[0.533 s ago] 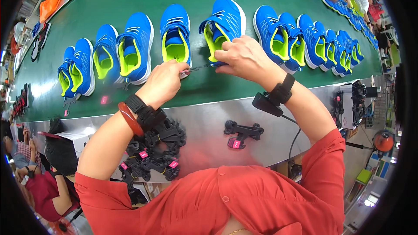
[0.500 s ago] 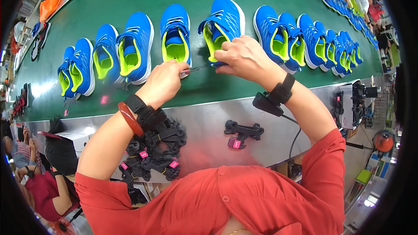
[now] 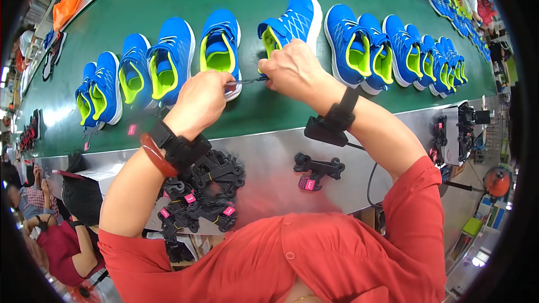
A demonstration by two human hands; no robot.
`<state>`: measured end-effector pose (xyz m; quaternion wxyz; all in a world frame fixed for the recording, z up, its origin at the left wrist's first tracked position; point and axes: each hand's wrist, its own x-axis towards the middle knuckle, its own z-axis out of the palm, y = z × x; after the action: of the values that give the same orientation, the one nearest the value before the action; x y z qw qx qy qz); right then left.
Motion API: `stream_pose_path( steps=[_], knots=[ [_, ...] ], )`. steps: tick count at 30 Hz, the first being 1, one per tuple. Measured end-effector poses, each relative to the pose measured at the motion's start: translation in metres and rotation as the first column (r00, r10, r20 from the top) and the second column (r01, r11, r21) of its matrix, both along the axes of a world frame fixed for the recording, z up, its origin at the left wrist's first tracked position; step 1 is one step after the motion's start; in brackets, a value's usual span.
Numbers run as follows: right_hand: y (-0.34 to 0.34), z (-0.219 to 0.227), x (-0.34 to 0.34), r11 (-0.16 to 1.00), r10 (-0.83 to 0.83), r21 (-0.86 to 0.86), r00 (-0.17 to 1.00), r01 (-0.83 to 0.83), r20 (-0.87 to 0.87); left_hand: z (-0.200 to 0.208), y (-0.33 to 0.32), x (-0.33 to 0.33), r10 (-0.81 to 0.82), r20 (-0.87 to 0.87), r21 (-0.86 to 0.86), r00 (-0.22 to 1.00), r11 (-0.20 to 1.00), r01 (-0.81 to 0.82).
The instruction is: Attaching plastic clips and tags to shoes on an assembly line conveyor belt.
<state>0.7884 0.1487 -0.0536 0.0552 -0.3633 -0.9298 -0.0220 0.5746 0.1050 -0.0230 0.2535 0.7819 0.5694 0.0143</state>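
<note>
A blue sneaker (image 3: 300, 15) with a lime lining stands tilted on the green table. My right hand (image 3: 297, 70) is closed at its heel, fingers covering the back edge. A thin dark strip (image 3: 247, 81) stretches between my hands, its left end pinched in my closed left hand (image 3: 199, 100). What the strip is, and how it meets the heel, I cannot make out. Just behind my left hand is a matching sneaker (image 3: 220, 25). My right fingers hide much of the tilted sneaker's opening.
More blue sneakers stand in rows to the left (image 3: 171, 45) and right (image 3: 351, 45). On the metal ledge lie a pile of black plastic hangers (image 3: 216, 177) with pink tags and another black hanger piece (image 3: 319, 167). Co-workers sit at left; a person's hands show far right.
The tilted sneaker has turned, its toe swinging right. Both hands have shifted slightly left, and the strip now runs almost level between them.
</note>
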Motion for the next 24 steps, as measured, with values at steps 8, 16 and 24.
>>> stream_pose_path(
  steps=[8, 16, 24],
  knots=[
    [0.005, -0.027, 0.016, 0.975, -0.135, -0.222, 0.859, 0.025, -0.494, -0.015, 0.0, -0.015, -0.139, 0.282, 0.208, 0.949, 0.975, 0.081],
    [-0.045, -0.031, 0.065, 0.9, -0.162, -0.427, 0.845, -0.086, -0.51, -0.011, -0.014, -0.012, -0.164, -0.351, 0.157, 0.922, 0.96, 0.23],
    [-0.146, -0.009, 0.145, 0.725, -0.12, -0.689, 0.98, -0.023, -0.158, -0.015, 0.019, 0.096, -0.333, 0.082, 0.473, 0.939, 0.843, 0.257]
  ],
)
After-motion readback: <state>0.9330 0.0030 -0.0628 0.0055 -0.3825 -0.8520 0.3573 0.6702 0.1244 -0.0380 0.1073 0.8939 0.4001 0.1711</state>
